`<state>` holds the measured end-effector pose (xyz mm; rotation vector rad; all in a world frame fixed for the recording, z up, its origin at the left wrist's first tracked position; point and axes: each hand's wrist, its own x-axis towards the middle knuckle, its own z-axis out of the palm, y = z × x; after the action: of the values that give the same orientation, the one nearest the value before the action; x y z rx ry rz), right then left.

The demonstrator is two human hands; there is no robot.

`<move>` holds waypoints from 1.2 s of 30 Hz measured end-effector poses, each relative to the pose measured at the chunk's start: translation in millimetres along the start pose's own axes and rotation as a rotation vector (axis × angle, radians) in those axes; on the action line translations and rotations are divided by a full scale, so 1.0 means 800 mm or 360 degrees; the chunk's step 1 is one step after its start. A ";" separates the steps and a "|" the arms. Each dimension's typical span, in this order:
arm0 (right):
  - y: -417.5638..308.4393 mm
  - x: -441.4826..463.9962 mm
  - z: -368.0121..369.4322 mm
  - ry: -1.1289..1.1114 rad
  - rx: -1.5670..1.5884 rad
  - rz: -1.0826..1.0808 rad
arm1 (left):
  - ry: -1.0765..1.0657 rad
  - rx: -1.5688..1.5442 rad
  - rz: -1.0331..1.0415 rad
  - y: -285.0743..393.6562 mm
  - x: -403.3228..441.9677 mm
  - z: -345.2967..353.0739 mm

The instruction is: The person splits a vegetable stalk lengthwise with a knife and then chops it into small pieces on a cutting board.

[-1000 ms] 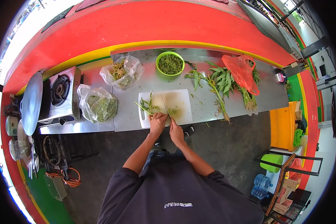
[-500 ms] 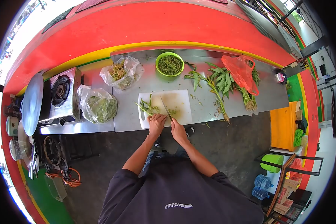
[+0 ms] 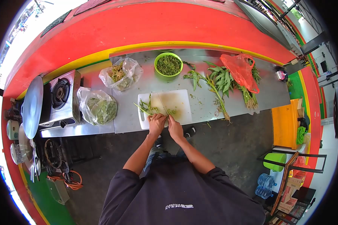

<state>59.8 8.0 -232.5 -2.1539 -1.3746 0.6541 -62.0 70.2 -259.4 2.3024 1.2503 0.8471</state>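
Observation:
On the white cutting board, my left hand is closed on green stems, whose leafy ends point up and to the left. My right hand grips a knife by its handle, with the blade pointing away from me beside my left fingertips. Small chopped green pieces lie just right of the blade. Behind the board stands a green bowl full of chopped greens.
Two plastic bags with greens lie left of the board, beside a gas stove. Leafy stalks and a red plastic bag are to the right. An orange container stands past the counter's right end.
My right hand and the knife have moved slightly left, nearer my left hand. The whole view has shifted a little.

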 end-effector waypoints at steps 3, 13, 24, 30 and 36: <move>0.001 0.008 -0.008 -0.0097 -0.0064 0.0032 | 0.0017 0.0021 -0.0042 -0.001 -0.001 0.005; 0.007 -0.024 0.000 -0.0022 -0.0083 -0.0011 | 0.0041 0.0022 -0.0055 0.000 -0.003 0.006; 0.014 0.006 0.000 -0.0009 -0.0130 -0.0083 | -0.0020 0.0112 0.0046 -0.002 -0.009 -0.001; 0.013 0.005 -0.021 0.0140 0.0060 -0.0019 | 0.0010 -0.0004 0.0094 -0.003 -0.009 -0.032; 0.012 0.002 -0.045 0.0021 0.0401 0.0066 | 0.0123 -0.0052 -0.0083 -0.019 0.002 -0.059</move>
<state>89.7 0.4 -211.2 -1.9864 -1.1747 0.7831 -102.2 81.4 -232.7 2.2210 1.3133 0.9395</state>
